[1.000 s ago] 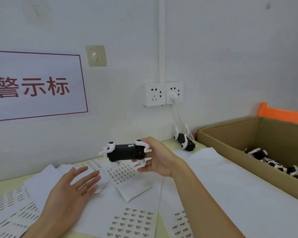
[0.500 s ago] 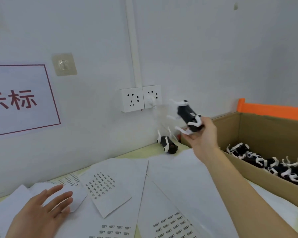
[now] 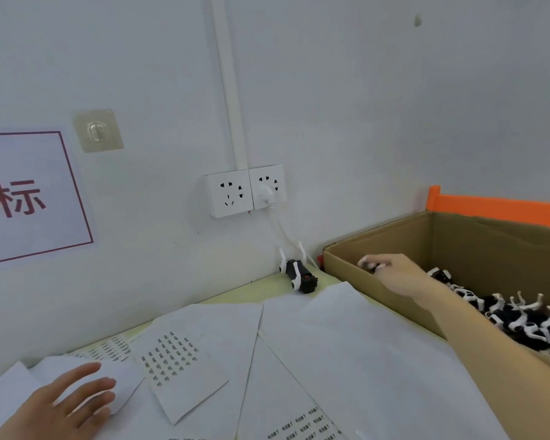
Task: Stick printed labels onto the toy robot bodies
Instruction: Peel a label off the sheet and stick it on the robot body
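White label sheets (image 3: 178, 360) cover the counter, lower left; left hand (image 3: 61, 408) spread flat on them (pinning, probably). Right hand (image 3: 391, 269) inside the cardboard box (image 3: 378, 293), mid right, fingers curled round a toy robot (image 3: 370, 265), likely dropping it.

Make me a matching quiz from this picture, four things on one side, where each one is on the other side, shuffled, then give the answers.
Things:
1. right hand
2. left hand
3. lone toy robot
4. white plug

Places:
A. in the right wall socket
B. on the table by the wall, outside the box
C. inside the cardboard box
D. flat on the label sheets

Pairs: 1-C, 2-D, 3-B, 4-A
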Demonstrator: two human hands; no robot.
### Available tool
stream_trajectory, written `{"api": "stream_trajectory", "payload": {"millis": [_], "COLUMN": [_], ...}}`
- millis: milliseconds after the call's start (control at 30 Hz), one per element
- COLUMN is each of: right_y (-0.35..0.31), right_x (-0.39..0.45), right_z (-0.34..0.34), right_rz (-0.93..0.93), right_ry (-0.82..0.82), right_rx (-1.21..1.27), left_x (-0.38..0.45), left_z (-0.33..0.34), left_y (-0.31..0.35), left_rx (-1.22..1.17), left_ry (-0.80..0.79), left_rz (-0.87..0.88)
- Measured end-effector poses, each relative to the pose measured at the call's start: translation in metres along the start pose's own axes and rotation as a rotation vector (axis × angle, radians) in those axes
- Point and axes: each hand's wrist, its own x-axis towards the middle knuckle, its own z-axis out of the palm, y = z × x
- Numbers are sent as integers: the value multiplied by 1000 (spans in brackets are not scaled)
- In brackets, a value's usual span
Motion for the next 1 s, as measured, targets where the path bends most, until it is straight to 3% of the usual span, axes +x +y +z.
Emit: {"api": "stream_trajectory", "payload": {"millis": [133,233,500,633,767,1000], "right_y": [-16,-39,-128,-152,-137,-128], "right_x": [-21,-45,-118,-163,-184,-181], "right_z": [29,69,183,245,276,279], "right_rz": [-96,-311,-685,-725,-767,-871], "right_ry": [125,204,-260,-483,-450,-402], "right_rx": [-181,-271,-61,-232,-390,-358], "left_x": [-9,-18,-42,-42,-44,-59], "left_z": [6,12,28,27,27,33], "left_y": [0,-3,-13,-14,-17,-17], "left_rx": [24,48,83,92,100,283], "left_ry": [-35,-70,-116,-129,-98,-101], "left_rz": [6,30,215,234,274,442]}}
